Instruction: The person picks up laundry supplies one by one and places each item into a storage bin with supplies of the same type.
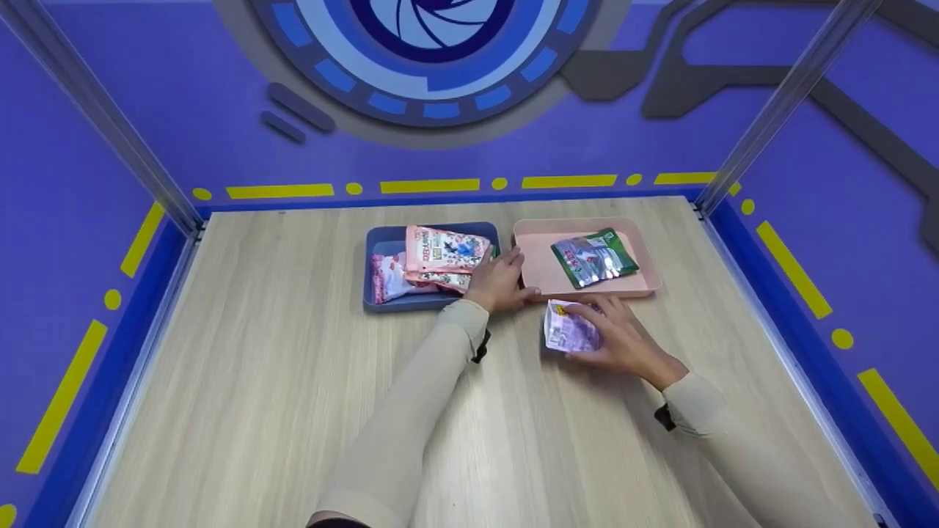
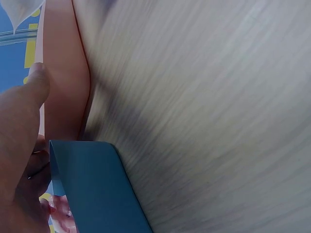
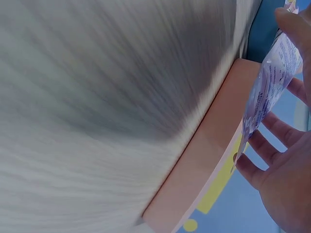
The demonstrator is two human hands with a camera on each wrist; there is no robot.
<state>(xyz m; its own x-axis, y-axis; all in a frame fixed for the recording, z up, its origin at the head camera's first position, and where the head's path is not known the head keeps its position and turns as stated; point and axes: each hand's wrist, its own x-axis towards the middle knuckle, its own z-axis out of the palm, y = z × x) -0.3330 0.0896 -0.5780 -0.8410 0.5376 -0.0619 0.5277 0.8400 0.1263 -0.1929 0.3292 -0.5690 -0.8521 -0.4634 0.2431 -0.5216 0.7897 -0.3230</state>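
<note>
A purple printed snack packet (image 1: pixel 571 328) is in my right hand (image 1: pixel 623 339), in front of the pink tray (image 1: pixel 534 257). The right wrist view has the packet (image 3: pixel 272 82) edge-on, held between the thumb and fingers of the hand (image 3: pixel 286 170). My left hand (image 1: pixel 500 282) rests over the right end of the blue tray (image 1: pixel 374 308). From the left wrist, the thumb of this hand (image 2: pixel 17 131) points toward the pink tray's wall (image 2: pixel 65 73), and some fingers are partly hidden behind the blue tray's corner (image 2: pixel 92 174).
Pink printed packets (image 1: pixel 447 249) and a white-and-pink packet (image 1: pixel 395 279) lie in the blue tray. A green-and-silver packet (image 1: pixel 596 258) lies in the pink tray. Both trays stand side by side on the wooden table (image 1: pixel 279 381), with a purple wall panel (image 1: pixel 411 165) behind.
</note>
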